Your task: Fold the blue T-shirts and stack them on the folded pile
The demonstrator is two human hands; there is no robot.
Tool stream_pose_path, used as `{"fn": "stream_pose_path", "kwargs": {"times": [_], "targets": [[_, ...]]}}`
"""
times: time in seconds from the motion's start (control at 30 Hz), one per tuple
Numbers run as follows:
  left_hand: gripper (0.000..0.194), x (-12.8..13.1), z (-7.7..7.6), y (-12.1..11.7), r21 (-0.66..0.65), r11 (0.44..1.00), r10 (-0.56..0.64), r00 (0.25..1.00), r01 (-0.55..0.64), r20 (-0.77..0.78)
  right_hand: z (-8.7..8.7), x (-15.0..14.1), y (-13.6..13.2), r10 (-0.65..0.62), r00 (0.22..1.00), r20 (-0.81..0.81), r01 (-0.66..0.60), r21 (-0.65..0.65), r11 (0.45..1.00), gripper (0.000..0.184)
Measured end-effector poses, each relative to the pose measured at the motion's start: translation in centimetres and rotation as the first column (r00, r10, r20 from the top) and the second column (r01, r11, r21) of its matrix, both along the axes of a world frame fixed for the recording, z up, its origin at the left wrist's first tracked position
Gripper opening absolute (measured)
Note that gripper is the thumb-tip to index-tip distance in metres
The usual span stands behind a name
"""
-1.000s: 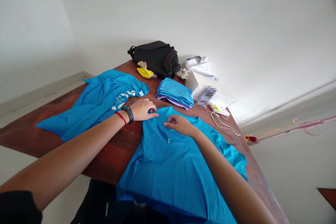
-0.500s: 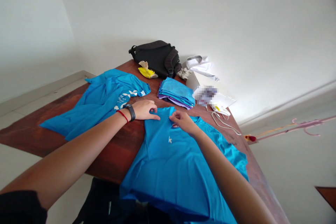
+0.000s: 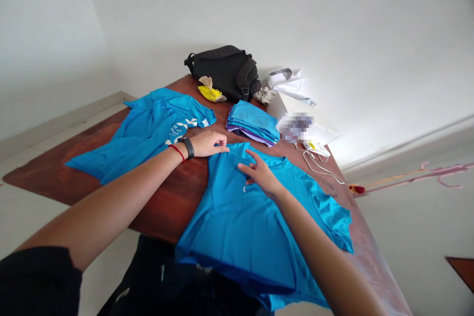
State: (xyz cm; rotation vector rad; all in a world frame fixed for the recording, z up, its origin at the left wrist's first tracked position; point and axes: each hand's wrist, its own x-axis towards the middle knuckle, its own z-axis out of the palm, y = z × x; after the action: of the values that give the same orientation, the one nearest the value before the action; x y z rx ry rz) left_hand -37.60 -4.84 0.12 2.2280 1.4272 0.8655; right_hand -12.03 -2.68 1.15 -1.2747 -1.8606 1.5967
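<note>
A blue T-shirt point(image 3: 237, 222) lies spread in front of me, its left side folded inward and its lower edge hanging over the table's near edge. My left hand point(image 3: 210, 144), with a dark wristband and a red string, pinches the shirt's folded edge at the shoulder between curled fingers and thumb. Over the chest near the collar is my right hand point(image 3: 261, 173), fingers apart and holding nothing, partly covering a small white print. To the left, a second blue T-shirt point(image 3: 144, 131) with white lettering lies loosely crumpled.
Beyond my hands sits a stack of folded blue and purple clothes point(image 3: 254, 121). Behind it are a black backpack point(image 3: 222, 71), a yellow packet point(image 3: 211, 93) and an open white box point(image 3: 287, 103) with a white cable point(image 3: 322, 170). A wooden table point(image 3: 166, 207) carries everything, against a wall.
My right hand has gone from pinching the shirt near the collar to spread fingers lying over it. The left hand stays at the shoulder edge. The view has shifted slightly.
</note>
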Motion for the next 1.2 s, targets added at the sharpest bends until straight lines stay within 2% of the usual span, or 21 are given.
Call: {"fn": "stream_pose_path", "kwargs": {"times": [0.1,0.3,0.53,0.63,0.73,0.8,0.87,0.97,1.0,1.1,1.2], "targets": [[0.034,-0.4,0.1,0.2,-0.017,1.0,-0.005,1.0,0.005,-0.017,0.1,0.2,-0.6,0.031,0.999,-0.019,-0.032,-0.016,0.999,0.09],[0.037,-1.7,0.5,0.3,-0.033,0.998,0.043,0.997,-0.045,-0.061,0.0,-0.4,-1.3,0.083,0.992,-0.091,-0.084,-0.006,0.996,0.086],[0.033,-2.0,-0.2,0.6,-0.007,0.991,0.129,0.978,-0.132,-0.167,-1.2,-1.3,-1.4,0.04,0.99,-0.137,-0.02,0.146,0.989,0.056],[0.031,-1.4,1.0,0.1,0.105,0.971,0.231,0.959,-0.216,-0.163,-2.0,-1.4,-1.3,0.068,0.994,-0.083,-0.049,0.213,0.976,0.035],[0.03,0.9,3.7,-2.0,0.242,0.948,0.244,0.96,-0.207,-0.138,-2.4,-1.6,-1.5,0.073,0.997,-0.036,-0.061,0.274,0.96,0.027],[0.031,3.4,5.3,-4.5,0.284,0.945,0.212,0.966,-0.163,-0.148,-2.6,-1.6,-1.7,0.07,0.997,-0.034,-0.058,0.28,0.958,0.026],[0.036,6.1,5.6,-7.8,0.292,0.949,0.188,0.959,-0.121,-0.213,-2.7,-1.6,-1.8,0.074,0.996,-0.051,-0.056,0.294,0.954,0.023],[0.086,8.9,3.6,-12.7,0.293,0.941,0.267,0.902,-0.168,-0.34,-2.7,-1.6,-1.7,0.082,0.995,-0.053,-0.058,0.349,0.935,0.021],[0.091,9.3,2.5,-14.0,0.284,0.939,0.293,0.881,-0.193,-0.371,-2.7,-1.6,-1.6,0.084,0.995,-0.043,-0.063,0.362,0.93,0.02],[0.085,9.6,-0.3,-16.5,0.293,0.899,0.421,0.828,-0.326,-0.371,-2.7,-1.7,-1.4,0.098,0.995,-0.029,-0.08,0.373,0.925,0.019],[0.08,9.3,-1.6,-17.3,0.3,0.872,0.473,0.825,-0.388,-0.308,-2.7,-1.7,-1.3,0.116,0.992,-0.055,-0.091,0.331,0.939,0.019]]}}
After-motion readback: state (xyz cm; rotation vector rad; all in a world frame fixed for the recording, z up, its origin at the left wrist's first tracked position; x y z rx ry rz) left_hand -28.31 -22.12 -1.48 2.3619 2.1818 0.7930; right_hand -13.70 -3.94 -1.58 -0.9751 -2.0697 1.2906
